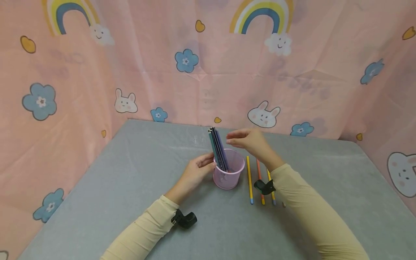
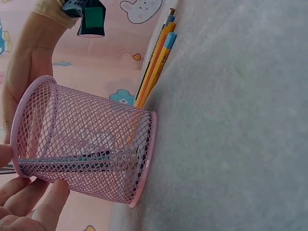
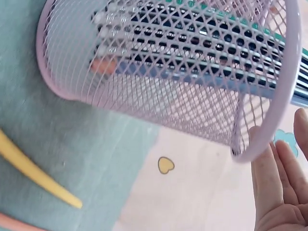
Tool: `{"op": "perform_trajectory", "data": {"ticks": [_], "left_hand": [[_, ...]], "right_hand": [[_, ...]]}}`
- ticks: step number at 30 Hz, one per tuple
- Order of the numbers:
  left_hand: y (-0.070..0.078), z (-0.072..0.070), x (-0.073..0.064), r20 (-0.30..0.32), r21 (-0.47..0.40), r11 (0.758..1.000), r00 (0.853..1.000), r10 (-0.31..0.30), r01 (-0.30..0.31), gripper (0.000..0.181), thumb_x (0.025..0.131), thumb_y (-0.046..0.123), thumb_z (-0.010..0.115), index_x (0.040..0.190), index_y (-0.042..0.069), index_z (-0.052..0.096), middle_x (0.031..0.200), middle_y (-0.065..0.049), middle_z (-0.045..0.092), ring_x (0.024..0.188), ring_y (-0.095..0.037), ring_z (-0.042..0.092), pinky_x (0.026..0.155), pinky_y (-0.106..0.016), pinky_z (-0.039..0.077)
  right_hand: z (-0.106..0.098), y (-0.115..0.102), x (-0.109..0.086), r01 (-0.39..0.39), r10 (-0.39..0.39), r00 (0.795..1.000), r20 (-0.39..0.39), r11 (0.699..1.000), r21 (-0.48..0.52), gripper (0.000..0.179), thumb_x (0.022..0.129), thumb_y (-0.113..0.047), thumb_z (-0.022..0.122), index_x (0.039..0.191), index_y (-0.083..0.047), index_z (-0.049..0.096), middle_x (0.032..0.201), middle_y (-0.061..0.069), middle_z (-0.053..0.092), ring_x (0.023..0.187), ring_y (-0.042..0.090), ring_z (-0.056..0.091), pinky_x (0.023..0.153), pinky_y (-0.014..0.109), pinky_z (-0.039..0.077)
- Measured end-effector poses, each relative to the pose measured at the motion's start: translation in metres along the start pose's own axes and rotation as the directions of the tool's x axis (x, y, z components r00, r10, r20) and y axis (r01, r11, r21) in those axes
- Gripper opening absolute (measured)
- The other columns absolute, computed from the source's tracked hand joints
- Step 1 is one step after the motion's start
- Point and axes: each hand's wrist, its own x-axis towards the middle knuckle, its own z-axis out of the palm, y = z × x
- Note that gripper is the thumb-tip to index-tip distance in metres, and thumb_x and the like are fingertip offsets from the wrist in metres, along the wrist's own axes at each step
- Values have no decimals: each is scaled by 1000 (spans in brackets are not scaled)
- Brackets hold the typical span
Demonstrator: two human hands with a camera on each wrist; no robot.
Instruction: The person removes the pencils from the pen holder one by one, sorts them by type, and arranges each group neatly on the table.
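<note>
A pink mesh pen cup stands upright on the table, with a bundle of dark, green and blue-violet pencils leaning to its left side. My left hand holds the cup at its upper left, fingers against the mesh near the rim. Just right of the pencil tops, above the rim, is my right hand, its fingers extended and nothing seen between them. In the right wrist view those fingers show beside the rim. Right of the cup lie a yellow pencil, an orange pencil and others.
Grey cloth covers the table. A pink printed curtain hangs behind and along the sides. My right sleeve hides part of the loose pencils. Each wrist bears a black camera.
</note>
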Motion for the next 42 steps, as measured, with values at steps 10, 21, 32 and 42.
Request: {"op": "perform_trajectory", "data": {"ticks": [10,21,32,42], "left_hand": [[0,1,1,12,8,1000,1000,17,-17,46,90,17,59,132,1,49,128,-16,57,118,-23,54,98,-36,45],[-3,6,1,11,9,1000,1000,-11,11,46,90,19,61,132,5,51,128,-13,58,119,-21,54,101,-38,43],[-1,7,2,-14,0,1000,1000,1,-1,45,89,13,60,131,-1,50,127,-18,57,118,-25,54,98,-36,45],[-2,5,1,-28,3,1000,999,16,-16,44,89,12,60,130,-1,51,126,-18,58,118,-24,54,98,-36,45]], "right_hand": [[11,-3,-2,3,-2,999,38,1000,-25,38,79,-21,74,113,-5,66,112,10,67,99,16,65,84,29,53],[17,1,-4,12,-11,1000,-6,995,100,33,80,-9,72,109,3,65,110,18,66,91,14,67,81,29,54],[11,-6,-6,63,-45,993,-105,983,173,32,81,-9,71,107,7,63,88,-3,69,84,9,68,81,28,54],[3,-13,-8,79,-50,988,-146,975,206,36,81,-16,72,109,5,63,90,-2,70,85,10,68,79,28,54]]}}
